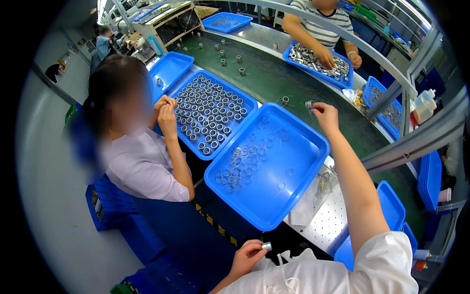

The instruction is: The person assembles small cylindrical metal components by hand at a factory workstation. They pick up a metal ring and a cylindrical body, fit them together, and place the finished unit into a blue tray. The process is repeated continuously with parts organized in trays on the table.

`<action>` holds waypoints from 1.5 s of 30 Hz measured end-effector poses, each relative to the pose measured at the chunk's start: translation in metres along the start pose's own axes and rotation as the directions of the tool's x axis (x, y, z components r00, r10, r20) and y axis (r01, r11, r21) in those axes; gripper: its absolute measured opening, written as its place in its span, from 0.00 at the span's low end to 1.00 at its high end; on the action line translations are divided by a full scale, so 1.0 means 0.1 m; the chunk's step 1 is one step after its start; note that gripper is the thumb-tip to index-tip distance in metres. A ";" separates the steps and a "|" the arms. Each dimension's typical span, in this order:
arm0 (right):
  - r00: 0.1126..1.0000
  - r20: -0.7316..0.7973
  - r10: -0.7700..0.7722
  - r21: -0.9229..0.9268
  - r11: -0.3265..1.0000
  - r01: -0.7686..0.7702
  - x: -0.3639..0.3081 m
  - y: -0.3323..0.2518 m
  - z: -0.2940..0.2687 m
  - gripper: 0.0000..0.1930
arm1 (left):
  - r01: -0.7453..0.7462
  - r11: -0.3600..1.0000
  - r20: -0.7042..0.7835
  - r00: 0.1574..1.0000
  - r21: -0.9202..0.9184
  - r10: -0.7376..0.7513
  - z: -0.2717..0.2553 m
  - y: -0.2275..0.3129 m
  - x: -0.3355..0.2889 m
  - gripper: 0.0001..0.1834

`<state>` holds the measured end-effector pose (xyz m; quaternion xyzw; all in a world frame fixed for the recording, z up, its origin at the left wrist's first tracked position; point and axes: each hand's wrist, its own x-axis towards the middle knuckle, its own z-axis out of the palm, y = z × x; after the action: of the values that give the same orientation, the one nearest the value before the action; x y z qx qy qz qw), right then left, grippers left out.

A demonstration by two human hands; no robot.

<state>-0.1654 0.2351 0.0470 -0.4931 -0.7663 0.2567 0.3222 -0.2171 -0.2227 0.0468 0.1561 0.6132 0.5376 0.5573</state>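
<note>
My left hand (246, 257), low near my body, pinches a small silver metal cylinder (267, 246) between thumb and fingertips. Stretched forward over the green conveyor belt (274, 73), my right hand (326, 116) grips a short metal cylinder with thin wire ends (309, 104). A similar wired cylinder (285, 100) stands on the belt just left of it. Between my hands is a blue tray (299, 181), tilted in the view, with a loose heap of thin wire rings (240, 166) in its left part.
At my left, a co-worker (142, 161) handles something beside a blue tray of upright metal cylinders (210, 108). Across the belt, another person's hand (323, 56) reaches into a tray of metal parts (303, 53). A metal frame rail (391, 153) crosses at right.
</note>
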 end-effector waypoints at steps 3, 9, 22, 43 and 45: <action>1.000 -0.026 0.013 0.322 0.947 -0.004 -0.59 -0.14 -0.44 0.08 | -0.125 0.991 0.150 0.982 0.053 0.116 0.17 0.06 0.13 0.06; 0.991 0.126 0.053 0.246 0.966 -0.083 -2.34 -0.16 -1.77 0.08 | -0.198 0.969 0.366 0.921 0.148 0.132 0.68 0.24 0.17 0.06; 0.419 -0.665 0.618 0.173 0.673 -0.719 -5.11 2.15 -4.33 0.09 | -0.222 0.915 0.662 0.747 0.335 -0.061 1.93 -0.06 -0.25 0.06; 0.501 -0.580 0.643 -0.309 0.396 -0.865 -4.53 3.35 -4.32 0.07 | -0.198 0.888 0.484 0.874 0.415 -0.031 2.13 -0.30 -0.63 0.06; 0.480 -0.601 0.639 -0.282 0.393 -0.875 -4.55 3.35 -4.33 0.07 | -0.202 0.886 0.494 0.869 0.416 -0.034 2.14 -0.34 -0.60 0.06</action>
<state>0.4952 -0.0230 -0.0150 -0.9035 -0.3990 0.0351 0.1525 -0.0008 -0.1790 0.0919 0.4400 0.5533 0.3463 0.6168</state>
